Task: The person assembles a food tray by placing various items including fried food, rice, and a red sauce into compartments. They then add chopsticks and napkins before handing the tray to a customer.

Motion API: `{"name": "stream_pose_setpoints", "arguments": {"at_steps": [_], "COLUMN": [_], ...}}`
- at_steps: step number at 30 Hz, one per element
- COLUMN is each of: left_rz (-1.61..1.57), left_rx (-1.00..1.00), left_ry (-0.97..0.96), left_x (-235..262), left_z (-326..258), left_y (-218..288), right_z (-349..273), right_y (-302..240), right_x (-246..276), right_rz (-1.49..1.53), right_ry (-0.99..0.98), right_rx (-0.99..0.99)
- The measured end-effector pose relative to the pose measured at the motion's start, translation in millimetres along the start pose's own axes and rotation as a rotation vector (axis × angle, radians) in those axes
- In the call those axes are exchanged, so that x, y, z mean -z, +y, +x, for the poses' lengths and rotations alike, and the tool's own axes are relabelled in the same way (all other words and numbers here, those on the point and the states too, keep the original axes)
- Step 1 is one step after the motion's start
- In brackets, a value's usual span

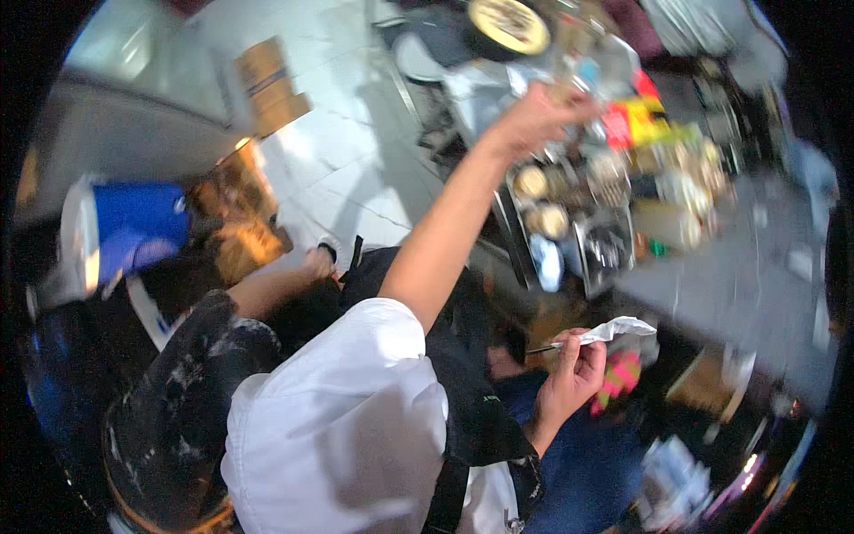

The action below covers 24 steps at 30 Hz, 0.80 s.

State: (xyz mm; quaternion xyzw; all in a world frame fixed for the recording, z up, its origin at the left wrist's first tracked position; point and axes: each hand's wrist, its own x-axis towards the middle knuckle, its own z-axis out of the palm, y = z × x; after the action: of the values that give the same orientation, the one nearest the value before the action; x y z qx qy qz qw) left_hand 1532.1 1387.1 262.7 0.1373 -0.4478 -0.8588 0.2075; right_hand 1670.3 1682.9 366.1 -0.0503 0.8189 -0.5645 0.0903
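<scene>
Blue barrel [133, 227] at my far left, lying against dark surface. Cardboard boxes [271, 87] on pale tiled floor [351, 151]. Round black-and-yellow lid [509, 25] at top. Red and yellow packets [636, 120] beside steel trays [605, 245] of small round containers [531, 182] on grey desk [738, 276]. Picture blurred; finer detail unreadable.

- The left hand [538, 116] is stretched far out over a cluttered desk [712, 276], its fingers closed near a blurred clear container [592, 67]; what it grips cannot be told.
- The right hand [574, 369] is closed on a thin stick-like tool [544, 349] and a crumpled white wrapper [623, 329].
- Metal trays [605, 245] with round bowls [543, 218] sit on the desk just below the left hand.
- Red and yellow packets [636, 120] lie beside them.
- A blue and white bucket [133, 231] stands on the tiled floor [347, 160], near cardboard boxes [271, 89].
- A white sleeve [347, 409] fills the lower middle.
</scene>
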Motion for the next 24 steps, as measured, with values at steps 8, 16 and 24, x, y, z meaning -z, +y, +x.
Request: {"name": "stream_pose_setpoints", "arguments": {"at_steps": [8,16,24], "left_rz": [0.478,0.393,0.295], "left_rx": [-0.110,-0.153,0.183], "left_ry": [0.247,0.556,0.569], "left_x": [137.6,289.9,214.7], "left_z": [-61.9,-154.6,-57.4], "left_y": [56.2,91.1,148.4], "right_z": [86.8,35.7,180.5], "right_y": [-32.0,-76.0,-54.7], "right_x": [-153.4,-302.3,-362.2], "right_rz": [0.166,0.043,0.257], "right_ry": [-0.866,-1.285,-0.851], "right_rx": [0.195,0.314,-0.090]}}
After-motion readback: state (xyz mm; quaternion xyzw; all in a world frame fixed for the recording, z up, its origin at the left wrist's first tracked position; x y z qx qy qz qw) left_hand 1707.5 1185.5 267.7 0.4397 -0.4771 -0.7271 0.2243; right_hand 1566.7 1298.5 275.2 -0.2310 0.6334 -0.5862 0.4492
